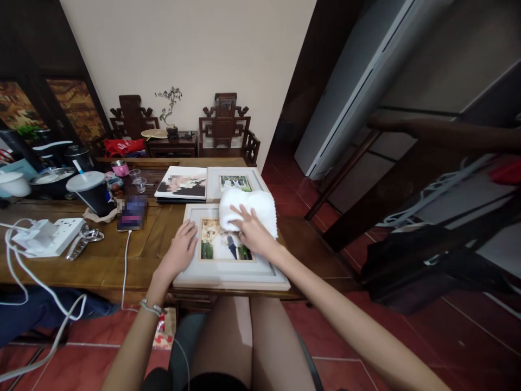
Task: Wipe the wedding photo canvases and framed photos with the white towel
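Observation:
A white picture frame (228, 274) with a photo lies flat at the near edge of the wooden table (101, 260). My left hand (182, 247) rests flat on the frame's left border, fingers stretched out. My right hand (253, 231) presses a white folded cloth (252, 209) onto the upper right part of the frame, fingers spread on top of the cloth. Behind it lie a second white frame (234, 182) and a photo print (183, 183).
A phone (132, 213) on a white cable, a power strip (52, 234), keys (85, 239), a lidded dark cup (91, 191), small cups and pots sit on the table's left. Carved wooden chairs (226, 127) stand behind. A dark wooden rail (427, 136) crosses at right.

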`<state>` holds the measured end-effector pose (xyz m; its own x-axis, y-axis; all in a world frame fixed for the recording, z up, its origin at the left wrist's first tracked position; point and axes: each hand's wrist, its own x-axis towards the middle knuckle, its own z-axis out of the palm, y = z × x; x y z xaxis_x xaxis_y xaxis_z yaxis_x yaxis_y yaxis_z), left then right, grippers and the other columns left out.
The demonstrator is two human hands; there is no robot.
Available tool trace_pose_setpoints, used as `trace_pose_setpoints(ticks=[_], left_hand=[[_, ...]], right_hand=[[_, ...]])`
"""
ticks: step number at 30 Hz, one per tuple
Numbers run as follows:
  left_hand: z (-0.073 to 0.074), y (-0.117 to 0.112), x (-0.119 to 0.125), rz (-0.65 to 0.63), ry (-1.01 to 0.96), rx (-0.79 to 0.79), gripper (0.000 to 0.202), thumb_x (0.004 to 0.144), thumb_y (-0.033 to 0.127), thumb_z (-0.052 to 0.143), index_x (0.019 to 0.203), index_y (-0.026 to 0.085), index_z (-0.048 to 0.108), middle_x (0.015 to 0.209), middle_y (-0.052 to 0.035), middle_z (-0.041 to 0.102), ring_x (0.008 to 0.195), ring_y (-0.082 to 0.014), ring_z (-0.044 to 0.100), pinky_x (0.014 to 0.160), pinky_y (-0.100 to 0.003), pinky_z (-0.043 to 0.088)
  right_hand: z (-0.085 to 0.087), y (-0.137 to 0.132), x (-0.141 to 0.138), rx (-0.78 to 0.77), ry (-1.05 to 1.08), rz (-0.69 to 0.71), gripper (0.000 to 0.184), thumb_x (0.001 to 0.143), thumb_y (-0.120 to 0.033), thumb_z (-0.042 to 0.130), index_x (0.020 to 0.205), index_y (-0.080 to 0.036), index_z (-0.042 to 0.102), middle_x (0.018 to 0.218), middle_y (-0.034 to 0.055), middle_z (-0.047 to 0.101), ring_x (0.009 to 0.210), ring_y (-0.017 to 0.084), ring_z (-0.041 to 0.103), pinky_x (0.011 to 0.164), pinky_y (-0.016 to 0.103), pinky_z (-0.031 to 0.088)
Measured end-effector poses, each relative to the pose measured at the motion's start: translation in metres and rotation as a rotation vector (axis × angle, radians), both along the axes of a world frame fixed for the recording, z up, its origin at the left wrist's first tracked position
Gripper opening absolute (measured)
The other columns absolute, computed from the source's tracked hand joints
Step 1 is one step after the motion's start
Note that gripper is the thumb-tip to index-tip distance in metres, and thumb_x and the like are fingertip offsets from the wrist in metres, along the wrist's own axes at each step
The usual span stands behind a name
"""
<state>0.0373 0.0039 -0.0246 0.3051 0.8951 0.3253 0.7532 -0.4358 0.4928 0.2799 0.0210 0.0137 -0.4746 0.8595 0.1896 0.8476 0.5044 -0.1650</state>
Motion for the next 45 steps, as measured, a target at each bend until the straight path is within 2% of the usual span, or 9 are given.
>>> trace_pose_setpoints(ticks=[5, 12, 16, 19, 23, 29, 39, 42, 45], left_hand=[[0.0, 0.003, -0.001, -0.009, 0.004, 0.013, 0.045, 0.094, 0.027, 0.038, 0.128, 0.004, 0.055, 0.141, -0.0198, 0.049, 0.139, -0.0267, 0.035, 0.114, -0.048, 0.03], [-0.004, 0.009, -0.002, -0.024, -0.038, 0.048, 0.043, 0.094, 0.026, 0.038, 0.126, 0.006, 0.057, 0.137, -0.0183, 0.053, 0.137, -0.0251, 0.038, 0.114, -0.047, 0.031], [-0.006, 0.01, -0.002, -0.027, -0.026, 0.062, 0.042, 0.094, 0.026, 0.037, 0.125, 0.009, 0.058, 0.137, -0.017, 0.053, 0.137, -0.0249, 0.038, 0.114, -0.049, 0.031], [-0.006, 0.01, -0.004, -0.045, -0.009, 0.067, 0.041, 0.094, 0.025, 0.036, 0.126, 0.01, 0.058, 0.138, -0.0158, 0.053, 0.137, -0.0247, 0.038, 0.114, -0.049, 0.032], [-0.005, 0.009, -0.007, -0.063, -0.008, 0.064, 0.042, 0.093, 0.025, 0.036, 0.126, 0.01, 0.058, 0.14, -0.0157, 0.052, 0.138, -0.0254, 0.037, 0.114, -0.049, 0.031], [-0.005, 0.006, -0.005, -0.031, -0.045, 0.066, 0.041, 0.092, 0.021, 0.035, 0.125, 0.01, 0.059, 0.137, -0.016, 0.054, 0.136, -0.0248, 0.04, 0.113, -0.049, 0.032], [-0.004, 0.005, 0.0, 0.009, -0.058, 0.058, 0.043, 0.092, 0.019, 0.034, 0.125, 0.005, 0.057, 0.138, -0.0183, 0.053, 0.136, -0.0256, 0.04, 0.115, -0.048, 0.03], [-0.005, 0.005, -0.001, -0.003, -0.063, 0.052, 0.042, 0.092, 0.02, 0.035, 0.127, 0.009, 0.057, 0.138, -0.0165, 0.052, 0.137, -0.0258, 0.039, 0.115, -0.05, 0.03], [-0.005, 0.004, -0.002, -0.017, -0.043, 0.048, 0.043, 0.092, 0.021, 0.035, 0.128, 0.008, 0.055, 0.139, -0.0173, 0.052, 0.137, -0.0258, 0.038, 0.114, -0.05, 0.03]], right_hand=[[0.004, 0.015, -0.005, 0.003, -0.124, -0.013, 0.045, 0.078, -0.002, 0.049, 0.12, -0.011, 0.063, 0.15, 0.0159, 0.037, 0.14, 0.04, 0.022, 0.109, 0.065, 0.018], [0.041, -0.093, 0.013, -0.304, -0.112, 0.203, 0.042, 0.076, 0.002, 0.045, 0.109, -0.013, 0.066, 0.139, 0.0157, 0.051, 0.14, 0.031, 0.029, 0.112, 0.057, 0.023], [0.053, -0.122, 0.017, -0.418, -0.048, 0.288, 0.041, 0.077, 0.001, 0.043, 0.107, -0.015, 0.066, 0.131, 0.0148, 0.059, 0.139, 0.026, 0.032, 0.114, 0.051, 0.025], [0.034, -0.106, 0.011, -0.274, -0.034, 0.234, 0.04, 0.08, -0.001, 0.045, 0.113, -0.014, 0.064, 0.143, 0.0161, 0.046, 0.141, 0.03, 0.027, 0.114, 0.055, 0.023], [0.007, -0.045, 0.008, -0.021, -0.069, 0.106, 0.039, 0.083, -0.005, 0.049, 0.119, -0.015, 0.063, 0.147, 0.0148, 0.041, 0.141, 0.033, 0.026, 0.113, 0.06, 0.017], [0.005, 0.021, 0.003, 0.046, -0.152, -0.01, 0.042, 0.084, -0.006, 0.049, 0.124, -0.012, 0.06, 0.151, 0.017, 0.035, 0.141, 0.038, 0.022, 0.108, 0.066, 0.019], [0.043, -0.116, 0.001, -0.339, -0.074, 0.306, 0.046, 0.08, 0.003, 0.044, 0.118, -0.014, 0.062, 0.144, 0.0166, 0.045, 0.141, 0.031, 0.028, 0.11, 0.059, 0.027], [0.043, -0.12, -0.001, -0.345, -0.041, 0.353, 0.052, 0.077, 0.006, 0.042, 0.12, -0.016, 0.06, 0.146, 0.0146, 0.043, 0.142, 0.029, 0.024, 0.111, 0.058, 0.027], [0.027, -0.084, -0.004, -0.225, -0.103, 0.3, 0.062, 0.072, 0.012, 0.039, 0.126, -0.012, 0.056, 0.153, 0.0178, 0.03, 0.143, 0.032, 0.015, 0.112, 0.06, 0.023]])
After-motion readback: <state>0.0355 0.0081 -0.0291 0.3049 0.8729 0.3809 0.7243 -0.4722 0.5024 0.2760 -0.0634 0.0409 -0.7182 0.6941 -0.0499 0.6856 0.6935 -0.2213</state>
